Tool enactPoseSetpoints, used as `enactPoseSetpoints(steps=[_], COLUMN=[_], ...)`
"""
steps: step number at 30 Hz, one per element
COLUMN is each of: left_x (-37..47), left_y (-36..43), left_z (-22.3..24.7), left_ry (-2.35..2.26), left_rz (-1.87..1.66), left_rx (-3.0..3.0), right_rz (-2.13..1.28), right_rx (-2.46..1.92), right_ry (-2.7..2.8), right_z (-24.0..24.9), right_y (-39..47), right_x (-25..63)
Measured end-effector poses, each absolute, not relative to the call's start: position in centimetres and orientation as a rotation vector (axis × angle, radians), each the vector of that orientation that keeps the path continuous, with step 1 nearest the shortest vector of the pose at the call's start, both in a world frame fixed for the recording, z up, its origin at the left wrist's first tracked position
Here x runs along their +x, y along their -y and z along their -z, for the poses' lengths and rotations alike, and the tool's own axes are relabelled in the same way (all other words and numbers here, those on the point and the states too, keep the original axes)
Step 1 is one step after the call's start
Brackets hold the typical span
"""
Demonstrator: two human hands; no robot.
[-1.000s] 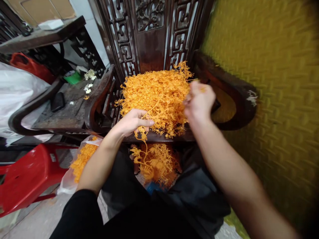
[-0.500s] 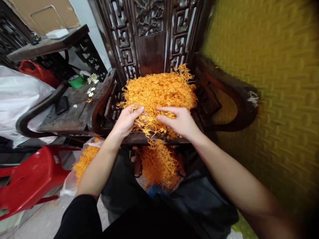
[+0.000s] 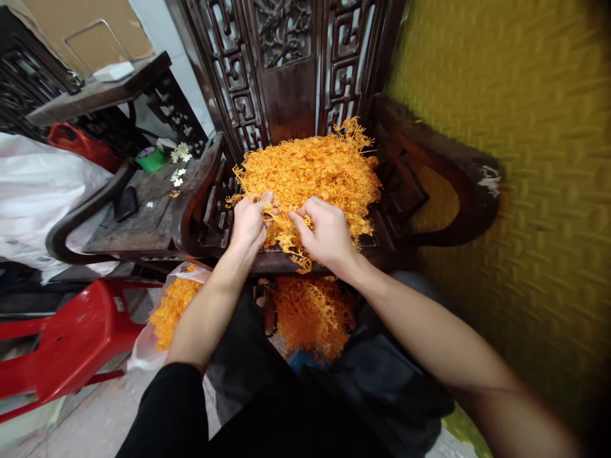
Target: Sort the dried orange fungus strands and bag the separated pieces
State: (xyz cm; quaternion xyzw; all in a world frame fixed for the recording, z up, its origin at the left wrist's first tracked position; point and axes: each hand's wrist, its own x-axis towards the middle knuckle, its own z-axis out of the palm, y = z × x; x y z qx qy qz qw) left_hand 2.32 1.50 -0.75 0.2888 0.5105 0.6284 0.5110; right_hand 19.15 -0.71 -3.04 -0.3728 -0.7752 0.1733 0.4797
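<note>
A big heap of orange branching plastic-looking sprigs (image 3: 310, 168) covers the seat of a dark carved wooden chair (image 3: 291, 95). At its front edge, my left hand (image 3: 251, 219) is closed on an orange sprig, thumb on top. Close beside it on the right, my right hand (image 3: 322, 229) pinches part of an orange sprig between thumb and bent fingers. Loose orange pieces (image 3: 289, 242) hang between and below the two hands. Between my legs, under the seat edge, is another orange pile (image 3: 310, 312), with something blue beneath it.
To the left, a clear plastic bag (image 3: 143, 350) holds more orange pieces, next to a red plastic chair (image 3: 81, 337). A second wooden chair (image 3: 138, 232) carries a green tape roll (image 3: 151, 159), a dark phone-like object (image 3: 126, 204) and white pieces (image 3: 180, 152). A yellow textured surface (image 3: 525, 159) stands at right.
My right hand has closed from spread fingers into a pinch and moved left and slightly down. My left hand has gripped tighter. The strand dangling below the seat edge has risen.
</note>
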Motion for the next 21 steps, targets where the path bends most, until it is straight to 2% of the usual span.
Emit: enactPoseSetpoints(steps=[5,13,21], left_x=[-1.0,2.3,4.2], left_y=[-3.7,-1.0,0.7], left_z=[0.7,0.8,1.0], left_ry=[-1.338,-1.141,-1.137], left_rz=[-1.762,-1.486,-1.437], left_rx=[0.447,0.855,0.880], right_rz=[-0.228,-0.581,-0.324], right_rx=[-0.755,-0.810,-0.768], right_ry=[1.675,1.679,2.067], right_z=[1.3,1.8,2.2], right_y=[1.4,0.0,-0.3], right_x=[20.2,21.2,21.7])
